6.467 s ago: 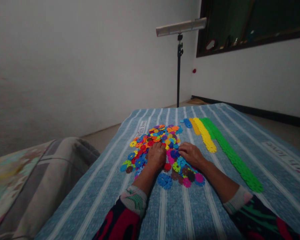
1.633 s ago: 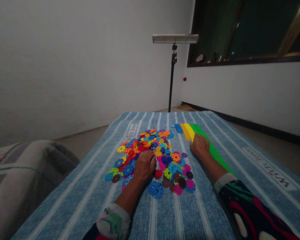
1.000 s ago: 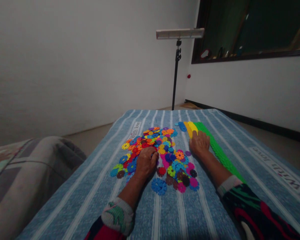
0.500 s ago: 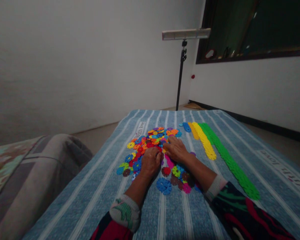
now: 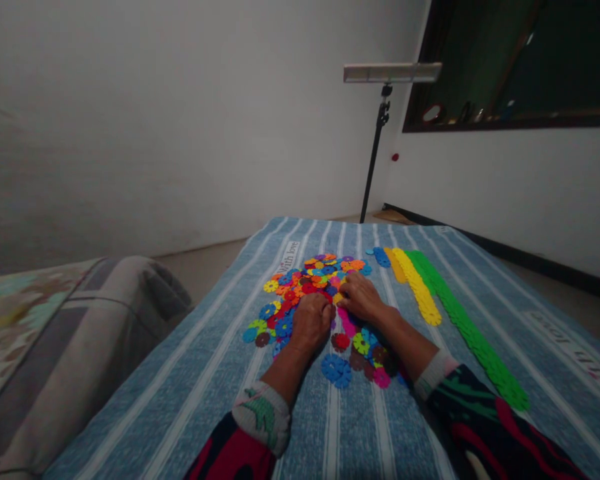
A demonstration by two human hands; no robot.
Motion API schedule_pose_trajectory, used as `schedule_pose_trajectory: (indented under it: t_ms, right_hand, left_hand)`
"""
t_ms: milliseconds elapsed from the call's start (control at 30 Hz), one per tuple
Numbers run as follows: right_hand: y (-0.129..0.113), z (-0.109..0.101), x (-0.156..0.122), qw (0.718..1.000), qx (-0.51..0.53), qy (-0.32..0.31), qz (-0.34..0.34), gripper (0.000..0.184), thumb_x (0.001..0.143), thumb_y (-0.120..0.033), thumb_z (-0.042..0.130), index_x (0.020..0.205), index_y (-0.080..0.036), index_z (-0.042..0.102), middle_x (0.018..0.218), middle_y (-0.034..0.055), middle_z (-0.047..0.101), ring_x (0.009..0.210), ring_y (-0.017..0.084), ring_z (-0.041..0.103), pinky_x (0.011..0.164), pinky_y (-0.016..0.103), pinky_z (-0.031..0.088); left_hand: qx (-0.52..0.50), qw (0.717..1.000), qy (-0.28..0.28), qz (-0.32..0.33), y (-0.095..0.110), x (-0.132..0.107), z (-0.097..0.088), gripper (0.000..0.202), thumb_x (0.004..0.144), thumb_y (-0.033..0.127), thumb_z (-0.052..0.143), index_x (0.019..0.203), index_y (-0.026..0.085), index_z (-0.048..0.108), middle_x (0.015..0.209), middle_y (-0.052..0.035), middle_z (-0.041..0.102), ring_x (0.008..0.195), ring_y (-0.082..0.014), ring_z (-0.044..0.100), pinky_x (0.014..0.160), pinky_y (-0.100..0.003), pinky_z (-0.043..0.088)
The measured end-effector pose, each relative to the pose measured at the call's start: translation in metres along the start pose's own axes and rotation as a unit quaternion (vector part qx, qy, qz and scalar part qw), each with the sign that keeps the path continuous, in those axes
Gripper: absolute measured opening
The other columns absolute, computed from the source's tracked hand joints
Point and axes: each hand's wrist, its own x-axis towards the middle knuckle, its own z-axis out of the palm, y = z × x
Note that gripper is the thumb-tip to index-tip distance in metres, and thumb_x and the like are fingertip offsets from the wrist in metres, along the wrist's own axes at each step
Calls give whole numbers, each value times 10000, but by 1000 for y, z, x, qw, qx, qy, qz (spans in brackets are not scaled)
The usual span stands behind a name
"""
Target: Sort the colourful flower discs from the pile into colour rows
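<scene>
A loose pile of colourful notched plastic discs (image 5: 285,293) is spread over the striped cloth. My left hand (image 5: 311,321) rests at the pile's middle, its fingers curled closed; whatever is in them is hidden. Just right of it, my right hand (image 5: 363,298) reaches into the pile with fingers bent and pressed together, and their tips are too small to read. Between and below the hands lie a magenta disc (image 5: 349,325) and a red disc (image 5: 341,342). Nearer to me is a small cluster of blue discs (image 5: 336,371).
To the right, discs lie in overlapping single-colour rows: a long green row (image 5: 480,340), a yellow row (image 5: 423,293), a short orange row (image 5: 396,265) and a few blue ones (image 5: 381,257). A lamp stand (image 5: 373,153) rises behind the cloth-covered table (image 5: 190,400). Draped fabric (image 5: 130,313) is at left.
The whole view has shifted slightly, so everything sits a little further right. Both hands stay over the pile in nearly the same pose, with only slight finger movement.
</scene>
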Motion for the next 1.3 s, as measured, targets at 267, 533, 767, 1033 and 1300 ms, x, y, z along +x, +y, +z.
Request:
schedule_pose_trajectory:
  t_ms: [267,533,767,1033,1300]
  right_hand:
    - [10,14,2,993,78,78,-35,82,832,-233,658,794,-183,711,951,75,657,997,219,532,889,320,397]
    - [25,19,4,957,263,122,9,83,751,-173,682,684,-188,729,808,26,698,834,175,620,804,289,459]
    - [73,-6,0,940,290,164,72,115,743,-207,659,674,-206,751,825,40,745,822,197,666,772,292,495]
    - [157,-47,-9,958,109,145,224,141,765,-227,663,799,-185,794,879,48,777,889,214,698,749,255,487]
    - [166,-30,-10,970,23,59,234,155,792,-215,653,826,-169,797,909,101,770,900,232,699,673,248,462]
  left_hand:
    - [26,1000,-17,-6,3,0,-3,213,870,189,461,746,184,633,831,-89,680,858,-231,611,829,-364,480]
    - [31,999,-14,-2,1,2,-2,208,862,187,456,746,189,628,836,-87,688,857,-231,619,830,-367,491]
    - [22,1000,-13,13,-2,4,-3,230,871,215,447,739,194,634,816,-79,691,854,-234,629,831,-372,500]
    - [20,999,-1,25,-8,7,0,254,869,237,447,720,197,649,839,-87,712,849,-236,643,830,-378,514]
    - [17,1000,-5,23,-7,7,-2,254,868,240,450,747,200,670,866,-87,726,891,-250,653,850,-397,521]
